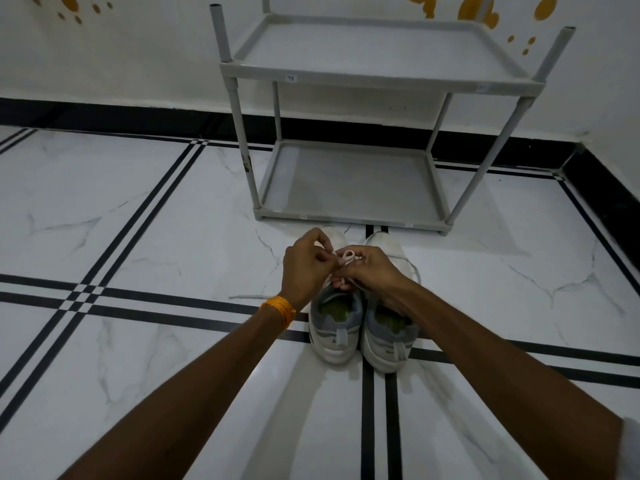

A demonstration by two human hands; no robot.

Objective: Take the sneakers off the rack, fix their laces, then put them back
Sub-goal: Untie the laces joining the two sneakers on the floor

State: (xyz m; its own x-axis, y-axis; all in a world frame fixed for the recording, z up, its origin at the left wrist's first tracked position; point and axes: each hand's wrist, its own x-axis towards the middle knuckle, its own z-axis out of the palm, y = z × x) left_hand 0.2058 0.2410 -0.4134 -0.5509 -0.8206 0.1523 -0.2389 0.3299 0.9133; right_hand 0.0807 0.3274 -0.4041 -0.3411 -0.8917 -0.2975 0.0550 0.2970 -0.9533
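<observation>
Two white and grey sneakers stand side by side on the floor, heels toward me: the left sneaker and the right sneaker. Both my hands hover over the left sneaker's tongue. My left hand pinches one strand of the white lace, and my right hand holds a small loop of it. A loose lace end trails left across the floor. The grey two-shelf rack stands just beyond the toes, with nothing on either shelf.
The floor is white marble tile with black stripe lines. A white wall with a black skirting runs behind the rack, and another wall closes the right side. An orange thread band wraps my left wrist.
</observation>
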